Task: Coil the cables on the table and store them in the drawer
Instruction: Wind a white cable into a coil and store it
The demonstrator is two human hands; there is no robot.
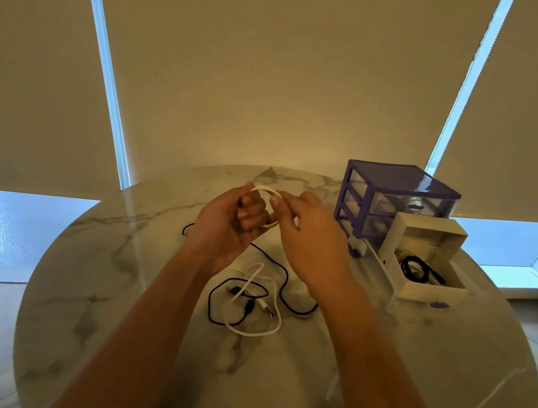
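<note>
Head view: left hand (223,221) and right hand (308,233) both pinch a white cable (267,190) loop above the marble table (111,285). Black cable (285,275) lies below. Pulled-out drawer (422,280) holds coiled cables beside purple drawer unit (397,194). No writing is readable.

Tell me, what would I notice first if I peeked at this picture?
Two bare hands, left hand and right hand, hold up a thin white cable in a loop over the round marble table. Below them lies a loose black cable. At the right stands a purple-framed clear plastic drawer unit, with one white drawer pulled out.
</note>
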